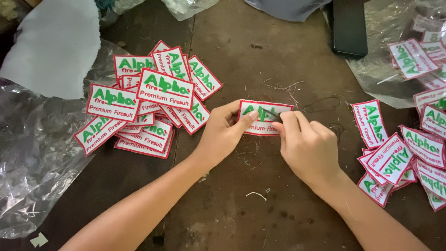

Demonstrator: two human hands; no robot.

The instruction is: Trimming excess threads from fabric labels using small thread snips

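Patches cover both flanks of the dark wooden table (278,51), and I am working on one white embroidered patch (263,122) with a red border and green lettering, lying flat near the table's middle between my two hands. My left hand (222,135) clamps its near-left end, thumb on top and the other fingers curled beneath or beside it, which I judge steadies the cloth against the wood. My right hand (309,146) comes in from the other side with fingertips pinched together over the patch's face; something thin and dark seems to sit in that pinch, perhaps a small tool or a thread, but I cannot tell which. Loose thread clippings (285,89) lie scattered just beyond the patch, apart from it. To my left sits a fanned heap of patches (139,104), partly resting on crumpled clear plastic (32,158); to my right a second spread of patches (399,153) runs off the frame edge, with more lying on another plastic sheet (371,74) farther back. A black flat object (348,28) lies at the far edge, well apart from the hands. Bare wood between the two heaps, and nearer to me, leaves room to slide the patch either way.
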